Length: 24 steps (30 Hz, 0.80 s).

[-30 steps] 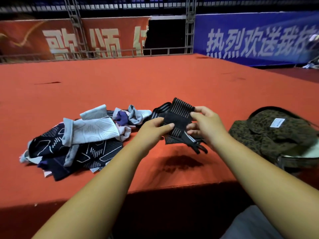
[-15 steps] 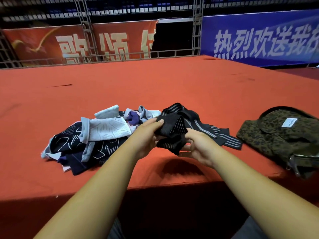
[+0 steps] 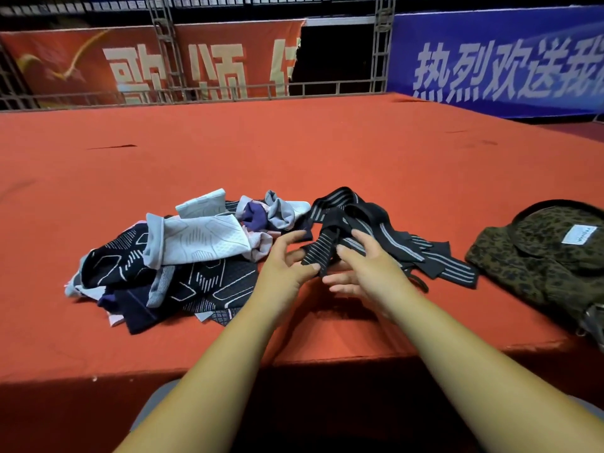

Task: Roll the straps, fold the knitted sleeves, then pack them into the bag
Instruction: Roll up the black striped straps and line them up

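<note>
At the near edge of the red carpeted platform [image 3: 294, 152], both hands work on a long black elastic strap with grey stripes [image 3: 385, 237]. The left hand [image 3: 287, 266] pinches the strap's near end between thumb and fingers, its forefinger extended. The right hand [image 3: 369, 273] grasps the same end from the other side, thumb on top and fingers curled beneath. The rest of the strap lies unrolled and looped on the platform, trailing right toward the olive camouflage-print fabric bag with a white label [image 3: 523, 273], just short of it. Left of the hands sits a loose heap of knitted sleeves in pale grey, navy and purple [image 3: 183, 256], unfolded and overlapping. A red banner [image 3: 130, 63] and a blue banner [image 3: 490, 60], both with white characters, stand behind the platform.
</note>
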### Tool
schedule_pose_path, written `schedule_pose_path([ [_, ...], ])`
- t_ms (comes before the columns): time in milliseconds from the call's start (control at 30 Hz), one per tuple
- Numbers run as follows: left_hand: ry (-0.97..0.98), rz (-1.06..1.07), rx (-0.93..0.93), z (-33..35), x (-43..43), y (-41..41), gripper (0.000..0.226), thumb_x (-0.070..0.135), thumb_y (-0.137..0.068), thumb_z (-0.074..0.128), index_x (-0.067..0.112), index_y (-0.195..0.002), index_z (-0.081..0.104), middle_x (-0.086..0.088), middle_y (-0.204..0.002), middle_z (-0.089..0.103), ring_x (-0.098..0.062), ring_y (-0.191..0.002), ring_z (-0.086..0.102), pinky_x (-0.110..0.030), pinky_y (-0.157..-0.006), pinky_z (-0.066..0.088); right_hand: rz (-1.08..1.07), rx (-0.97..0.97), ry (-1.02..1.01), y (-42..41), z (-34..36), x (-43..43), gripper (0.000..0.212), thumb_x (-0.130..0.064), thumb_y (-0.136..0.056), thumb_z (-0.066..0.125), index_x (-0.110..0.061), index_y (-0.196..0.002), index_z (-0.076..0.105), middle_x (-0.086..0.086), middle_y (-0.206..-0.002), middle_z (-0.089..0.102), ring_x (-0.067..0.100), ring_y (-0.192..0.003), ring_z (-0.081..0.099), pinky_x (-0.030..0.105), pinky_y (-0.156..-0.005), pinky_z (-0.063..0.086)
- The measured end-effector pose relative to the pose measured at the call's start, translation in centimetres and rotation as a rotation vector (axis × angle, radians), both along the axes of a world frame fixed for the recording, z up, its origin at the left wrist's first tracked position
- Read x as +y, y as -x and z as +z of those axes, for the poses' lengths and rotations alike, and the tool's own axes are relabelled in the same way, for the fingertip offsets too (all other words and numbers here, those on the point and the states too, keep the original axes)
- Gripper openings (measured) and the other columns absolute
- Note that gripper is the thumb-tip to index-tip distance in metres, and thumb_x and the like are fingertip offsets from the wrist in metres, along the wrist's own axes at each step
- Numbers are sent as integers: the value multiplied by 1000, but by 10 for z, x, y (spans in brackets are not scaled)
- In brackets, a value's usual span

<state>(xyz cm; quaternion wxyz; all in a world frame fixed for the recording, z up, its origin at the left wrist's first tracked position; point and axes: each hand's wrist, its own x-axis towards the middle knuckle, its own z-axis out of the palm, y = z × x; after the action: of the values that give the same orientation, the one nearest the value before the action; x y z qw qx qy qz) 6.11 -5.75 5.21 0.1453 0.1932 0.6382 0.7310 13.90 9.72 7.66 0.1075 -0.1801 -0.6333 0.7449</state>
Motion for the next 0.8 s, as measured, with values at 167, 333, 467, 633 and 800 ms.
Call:
schedule_pose_path([
  [167,141,84,155,-15,9,5,29,-6,-90,75,13,-111,75,0,-99,79,-2,-87,73,-21,-79,58,-29,-44,-112,8,-12,4,31,-41,-105,67,-16,-121,58,15,-106,77,34,-80,82,55,-82,67],
  [333,172,140,89,-38,23,17,23,-2,-90,79,14,-107,76,-2,-97,82,-11,-84,75,-31,-82,62,-19,-65,-41,16,-37,22,16,-29,-111,57,-14,-104,61,24,-114,76,39,-87,81,50,-76,67],
  [467,219,117,89,-45,28,30,9,7,-92,79,15,-97,79,-7,-93,82,-15,-81,73,-37,-81,59,51,-105,29,21,-42,34,16,-23,-112,51,-18,-101,61,18,-106,80,41,-88,81,48,-75,67],
  [633,132,61,0,-55,31,36,6,19,-92,74,22,-95,78,-16,-101,81,-24,-87,72,-47,-87,56,115,-136,149,22,-47,42,18,-23,-115,49,-22,-99,57,15,-113,79,41,-93,81,50,-75,67],
  [800,-55,-22,-219,-59,41,26,26,5,-108,53,-10,-124,66,-35,-122,72,-39,-108,70,-56,-111,49,114,-128,46,21,-48,44,22,-28,-116,48,-21,-99,60,14,-122,77,36,-93,82,55,-77,66],
])
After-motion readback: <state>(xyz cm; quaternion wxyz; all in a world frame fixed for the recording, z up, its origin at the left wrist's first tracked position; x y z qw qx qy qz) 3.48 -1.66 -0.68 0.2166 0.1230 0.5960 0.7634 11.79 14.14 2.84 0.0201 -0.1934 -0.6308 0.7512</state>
